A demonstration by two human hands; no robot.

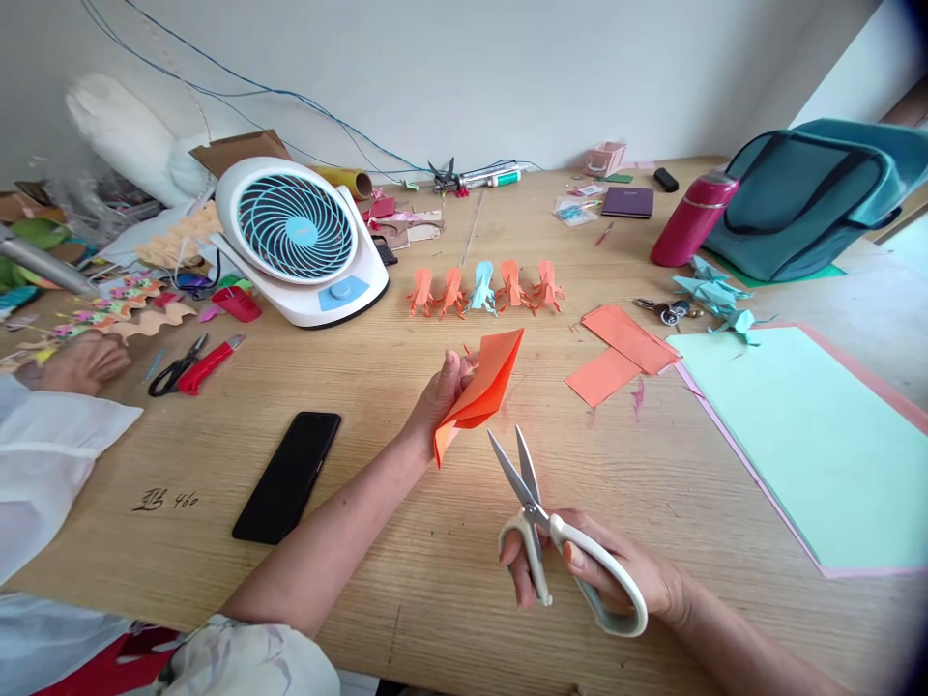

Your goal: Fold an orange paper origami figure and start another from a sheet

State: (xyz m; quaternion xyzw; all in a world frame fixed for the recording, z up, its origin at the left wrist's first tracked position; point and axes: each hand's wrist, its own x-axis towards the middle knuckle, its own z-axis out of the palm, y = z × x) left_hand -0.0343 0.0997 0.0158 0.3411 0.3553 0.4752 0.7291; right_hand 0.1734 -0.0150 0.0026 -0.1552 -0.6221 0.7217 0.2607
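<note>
My left hand pinches a folded orange paper and holds it above the middle of the wooden table. My right hand grips white-handled scissors, whose blades stand slightly apart and point up toward the paper's lower edge without touching it. A row of small folded paper figures, orange with one light blue, stands on the table just beyond the paper.
A black phone lies left of my forearm. A white fan, black scissors and a red cutter are at the left, beside another person's hand. Orange sheets, a large mint sheet, a pink bottle and a teal bag are at the right.
</note>
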